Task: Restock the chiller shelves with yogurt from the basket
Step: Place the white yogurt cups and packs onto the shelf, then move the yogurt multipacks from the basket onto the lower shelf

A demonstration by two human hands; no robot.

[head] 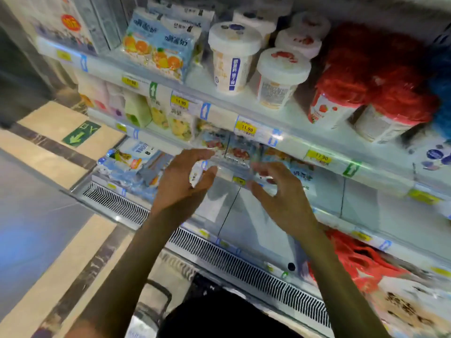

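**A:** Where's the yogurt just now?

**B:** A clear-wrapped yogurt multipack (235, 152) sits at the front of the second chiller shelf (366, 206). It is tucked just under the price rail (214, 113) of the shelf above, below the yellow 11.90 tag (247, 128).

**A:** And the hands?

**B:** One is on each side of it. The left hand (188, 176) is curved into a C with the thumb apart from the fingers, and the fingertips reach the pack's left edge. The right hand (275, 189) is at the pack's lower right corner, fingers curled over and thumb below. (It's all smeared by blur, so I can't tell whether either hand is really pinching the wrap or just lying against it.)

**A:** What's around it?

**B:** On the same shelf, pale cartons and fruit-printed packs (158, 113) run off to the left. On the shelf above are two rows of white lidded tubs (234, 57), orange-fruit pouches (156, 52) to their left and red-topped strawberry cups (327, 108) to their right. The shelf below holds blue packs (136, 164) at the left and something red and net-like (361, 259) at the right.

**A:** Anything lower down?

**B:** A slotted vent grille (219, 254) runs along the chiller's foot. There's a green arrow sign (81, 132) on the floor beyond.
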